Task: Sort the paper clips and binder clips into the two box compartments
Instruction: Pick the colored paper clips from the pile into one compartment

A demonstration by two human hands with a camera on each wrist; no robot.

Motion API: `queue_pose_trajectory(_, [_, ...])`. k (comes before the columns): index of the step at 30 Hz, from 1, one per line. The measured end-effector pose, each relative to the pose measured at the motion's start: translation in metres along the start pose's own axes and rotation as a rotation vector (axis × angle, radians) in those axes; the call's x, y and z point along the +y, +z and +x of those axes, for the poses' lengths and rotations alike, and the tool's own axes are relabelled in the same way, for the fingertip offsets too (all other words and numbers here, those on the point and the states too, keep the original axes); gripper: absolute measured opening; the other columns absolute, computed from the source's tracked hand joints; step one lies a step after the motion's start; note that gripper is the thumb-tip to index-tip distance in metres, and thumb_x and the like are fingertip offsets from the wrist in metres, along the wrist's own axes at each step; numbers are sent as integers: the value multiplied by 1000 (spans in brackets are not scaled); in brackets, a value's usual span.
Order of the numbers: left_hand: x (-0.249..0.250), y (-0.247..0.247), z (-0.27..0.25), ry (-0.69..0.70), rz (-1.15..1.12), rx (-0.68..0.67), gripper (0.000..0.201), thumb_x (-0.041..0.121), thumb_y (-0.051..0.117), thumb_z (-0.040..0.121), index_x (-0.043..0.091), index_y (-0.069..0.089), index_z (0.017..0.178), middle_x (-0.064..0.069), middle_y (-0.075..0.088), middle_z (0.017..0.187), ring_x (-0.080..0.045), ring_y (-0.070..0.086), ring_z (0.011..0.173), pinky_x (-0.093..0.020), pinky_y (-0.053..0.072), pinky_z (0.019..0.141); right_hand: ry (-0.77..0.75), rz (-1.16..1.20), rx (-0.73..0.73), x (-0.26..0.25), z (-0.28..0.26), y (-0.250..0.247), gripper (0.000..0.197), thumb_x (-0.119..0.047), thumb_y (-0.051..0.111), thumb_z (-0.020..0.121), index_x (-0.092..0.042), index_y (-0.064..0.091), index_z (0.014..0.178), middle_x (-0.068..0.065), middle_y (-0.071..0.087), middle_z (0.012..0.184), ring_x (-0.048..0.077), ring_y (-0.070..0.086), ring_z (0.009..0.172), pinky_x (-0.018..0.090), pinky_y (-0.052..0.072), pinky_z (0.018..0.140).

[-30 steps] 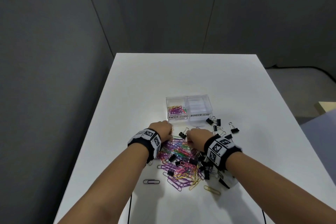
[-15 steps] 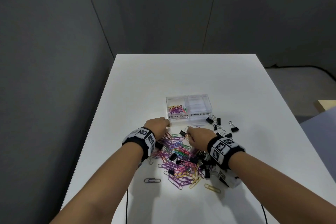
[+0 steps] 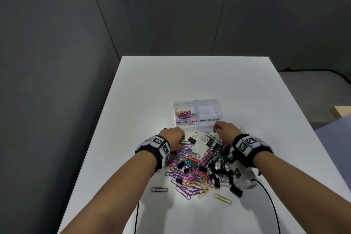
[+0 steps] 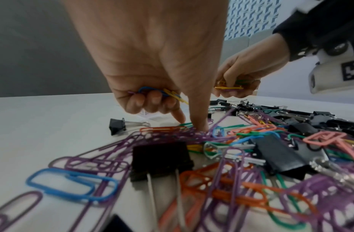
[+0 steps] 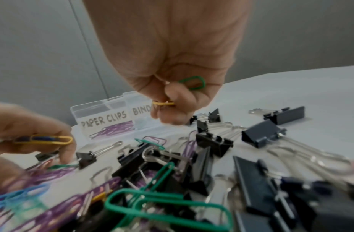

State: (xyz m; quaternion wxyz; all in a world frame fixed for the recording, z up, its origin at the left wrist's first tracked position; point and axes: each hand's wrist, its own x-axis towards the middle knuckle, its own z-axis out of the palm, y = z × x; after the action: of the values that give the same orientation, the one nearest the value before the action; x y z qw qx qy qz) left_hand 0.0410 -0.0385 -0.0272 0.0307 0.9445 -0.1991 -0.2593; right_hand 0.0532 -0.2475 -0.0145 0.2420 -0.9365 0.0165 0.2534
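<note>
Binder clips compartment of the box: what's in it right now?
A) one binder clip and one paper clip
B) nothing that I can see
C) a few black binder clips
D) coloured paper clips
B: in the head view the binder clips compartment looks bare, while coloured paper clips lie only in the compartment labelled for them, and the binder clips are on the table.

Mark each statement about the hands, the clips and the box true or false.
1. The right hand holds paper clips. True.
2. The binder-clip compartment already holds binder clips. False: it looks empty.
3. The paper-clip compartment contains coloured clips. True.
4. The left hand is empty. False: its grip holds blue and yellow clips.
5. The box has a lid on. False: it is open-topped.
</note>
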Motion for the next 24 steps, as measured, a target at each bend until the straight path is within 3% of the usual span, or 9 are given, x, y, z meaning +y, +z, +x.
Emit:
queue_pose_trajectory(3, [2,2,2,4,3,-5,33,29,57,91,9,55,117,-10,53,124,-28,56,111,-37,47,89,28,94,41,3,3,2,17,-12,32,94,-10,46,85,5,50,69,17,46,57,25,33,50])
queue_pose_trajectory(6, [1,3,2,5,-14,-27,31,28,55,92,8,57,116,-11,52,124,-28,56,111,-37,47,89,28,-46,23,1,6,7,20,-18,30,98,-8,42,85,2,46,67,22,47,67,29,35,60])
queue_pose_trajectory(8, [0,4,1,11,-25,-27,30,27,55,92,8,57,115,-11,51,124,-28,56,111,-36,46,89,20,-135,0,-1,8,11,20,-19,29,99,-8,39,87,4,47,73,23,47,74,29,36,67])
queue_pose_trajectory(11, [-1,4,-1,45,-26,9,25,23,54,92,9,56,113,-10,51,124,-27,54,112,-35,45,86,18,-116,46,0,11,9,19,-18,28,99,-8,40,89,5,50,72,23,48,67,29,35,61])
queue_pose_trajectory(16, [-6,5,-2,74,-31,48,21,20,54,92,9,54,110,-8,56,120,-26,55,109,-35,45,84,22,-171,70,8,7,-5,25,-20,26,101,-10,49,109,11,64,94,22,52,73,28,37,66])
queue_pose_trajectory(20, [-7,4,-1,69,-63,27,26,19,53,93,14,55,118,-5,57,125,-23,54,114,-34,45,92,-6,-313,-44,2,2,-3,28,-40,36,98,-15,50,98,4,66,95,20,57,79,24,38,58])
queue_pose_trajectory(22, [-6,3,0,60,-33,6,26,20,51,94,13,56,118,-6,57,125,-25,55,114,-36,46,93,11,-349,-90,-2,3,2,32,-42,45,94,-12,54,103,6,66,100,22,62,90,27,44,69])
queue_pose_trajectory(24, [-3,3,2,50,7,-10,26,21,49,95,11,57,118,-8,57,125,-26,54,116,-38,46,94,18,-312,-106,-3,7,8,31,-38,50,93,-8,58,97,7,65,96,23,62,89,31,46,74])
